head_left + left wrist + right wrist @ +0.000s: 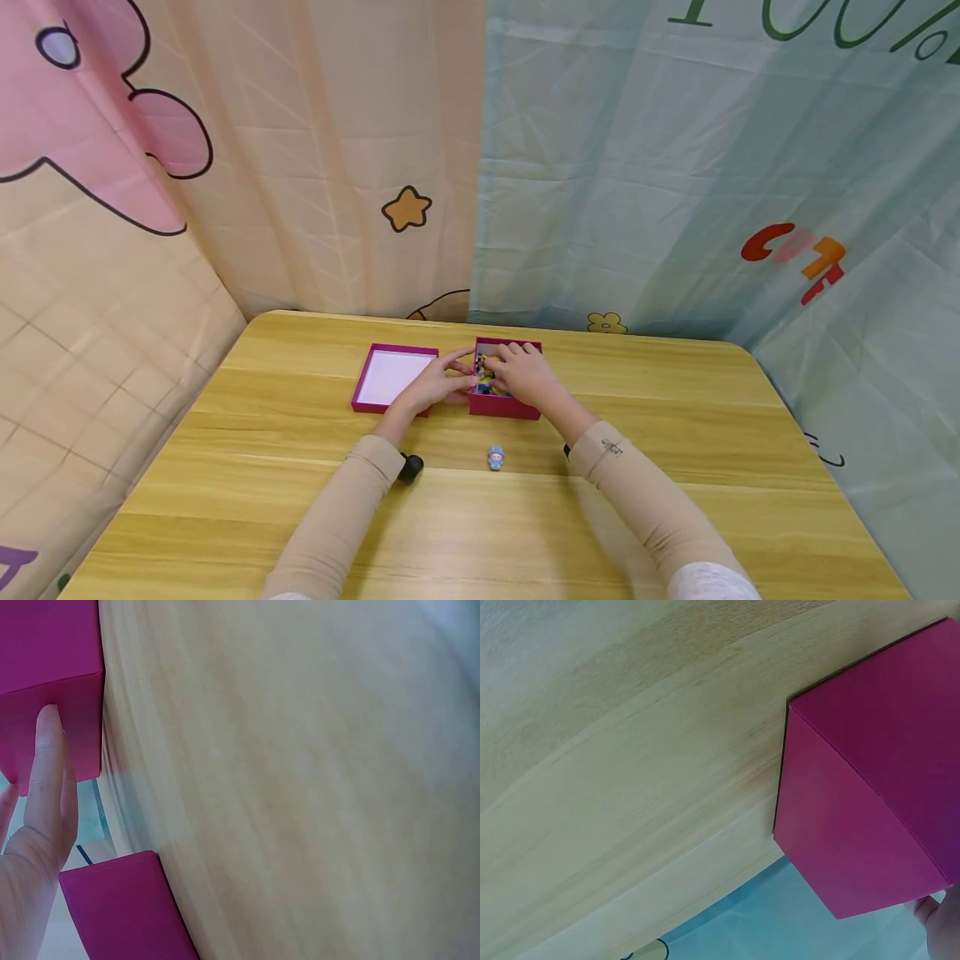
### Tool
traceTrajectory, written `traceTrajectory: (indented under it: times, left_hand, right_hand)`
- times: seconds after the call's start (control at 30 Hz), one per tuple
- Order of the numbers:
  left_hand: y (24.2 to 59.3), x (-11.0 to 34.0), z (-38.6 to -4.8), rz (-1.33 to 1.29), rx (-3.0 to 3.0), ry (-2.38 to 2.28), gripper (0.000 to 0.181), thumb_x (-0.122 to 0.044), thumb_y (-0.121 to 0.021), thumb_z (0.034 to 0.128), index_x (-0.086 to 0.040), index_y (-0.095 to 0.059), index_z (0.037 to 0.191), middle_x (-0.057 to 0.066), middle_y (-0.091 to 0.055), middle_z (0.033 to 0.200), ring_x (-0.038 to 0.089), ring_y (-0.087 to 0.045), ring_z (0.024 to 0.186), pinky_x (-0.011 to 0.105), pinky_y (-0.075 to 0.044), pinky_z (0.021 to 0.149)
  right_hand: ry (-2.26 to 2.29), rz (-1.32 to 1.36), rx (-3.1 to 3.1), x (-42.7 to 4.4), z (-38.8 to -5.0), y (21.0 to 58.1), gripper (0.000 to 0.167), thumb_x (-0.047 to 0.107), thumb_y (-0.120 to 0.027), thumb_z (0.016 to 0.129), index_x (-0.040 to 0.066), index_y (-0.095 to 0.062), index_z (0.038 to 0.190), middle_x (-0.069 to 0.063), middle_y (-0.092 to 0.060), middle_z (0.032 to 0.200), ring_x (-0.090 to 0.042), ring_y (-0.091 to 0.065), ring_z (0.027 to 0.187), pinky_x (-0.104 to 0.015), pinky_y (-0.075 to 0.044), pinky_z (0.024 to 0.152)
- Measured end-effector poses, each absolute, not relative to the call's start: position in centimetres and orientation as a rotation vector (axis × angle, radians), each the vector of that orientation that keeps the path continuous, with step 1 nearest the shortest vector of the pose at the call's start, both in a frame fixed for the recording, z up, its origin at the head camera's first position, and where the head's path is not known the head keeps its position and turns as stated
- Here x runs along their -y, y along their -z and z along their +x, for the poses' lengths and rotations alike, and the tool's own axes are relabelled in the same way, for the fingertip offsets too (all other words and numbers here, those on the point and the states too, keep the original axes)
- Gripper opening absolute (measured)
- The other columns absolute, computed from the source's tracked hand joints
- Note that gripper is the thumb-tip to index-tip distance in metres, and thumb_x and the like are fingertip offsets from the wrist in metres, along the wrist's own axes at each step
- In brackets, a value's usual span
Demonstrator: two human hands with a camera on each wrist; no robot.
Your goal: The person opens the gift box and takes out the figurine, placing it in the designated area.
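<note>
A magenta box (505, 407) stands on the table with several small, mostly yellow and blue figures (487, 385) inside. My left hand (437, 382) is at the box's left side; in the left wrist view an extended finger (49, 761) touches its wall. My right hand (527, 377) reaches over the right part of the box, its fingers spread above the contents. Its thumb is hidden, and nothing held shows. A box lid (393, 375) with a white inside lies at the left, partly behind my left hand. Nearer to me stands a small blue figurine (496, 458).
The wooden table (465, 542) has its far edge close behind the box. Printed curtains (600, 183) hang behind and beside it. A black wrist camera (410, 468) sits at my left cuff.
</note>
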State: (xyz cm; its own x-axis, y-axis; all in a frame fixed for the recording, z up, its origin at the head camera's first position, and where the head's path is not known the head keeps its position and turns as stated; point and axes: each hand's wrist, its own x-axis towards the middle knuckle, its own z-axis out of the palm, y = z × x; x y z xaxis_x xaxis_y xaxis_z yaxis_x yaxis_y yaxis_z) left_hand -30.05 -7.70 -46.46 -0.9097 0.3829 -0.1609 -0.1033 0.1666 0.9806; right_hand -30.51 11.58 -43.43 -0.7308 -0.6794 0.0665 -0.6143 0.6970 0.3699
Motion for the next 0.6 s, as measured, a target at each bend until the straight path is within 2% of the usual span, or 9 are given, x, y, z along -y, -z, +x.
traceTrajectory:
  times: [0.27, 0.6]
  left_hand:
    - [46.39, 7.66, -30.01, 0.251, -2.078, -1.802, 0.059, -0.008, -0.060, 0.0881, -0.015, -0.035, 0.141, 0.021, -0.046, 0.121, 0.025, -0.060, 0.092, 0.041, -0.054, 0.077]
    - [46.25, 7.71, -29.94, 0.274, -2.081, -1.790, 0.059, -0.009, -0.059, 0.0888, -0.013, -0.033, 0.142, 0.022, -0.045, 0.120, 0.025, -0.060, 0.091, 0.041, -0.054, 0.077]
  right_hand:
    - [0.440, 1.041, 2.749, -11.59, -30.46, 43.29, 0.037, 0.043, -0.049, 0.092, 0.023, -0.051, 0.124, -0.003, -0.052, 0.116, -0.021, -0.049, 0.106, -0.038, -0.043, 0.090]
    - [0.343, 1.048, 2.745, -11.71, -30.45, 43.42, 0.033, 0.039, -0.052, 0.092, 0.018, -0.053, 0.118, -0.005, -0.053, 0.107, -0.022, -0.051, 0.100, -0.040, -0.044, 0.089]
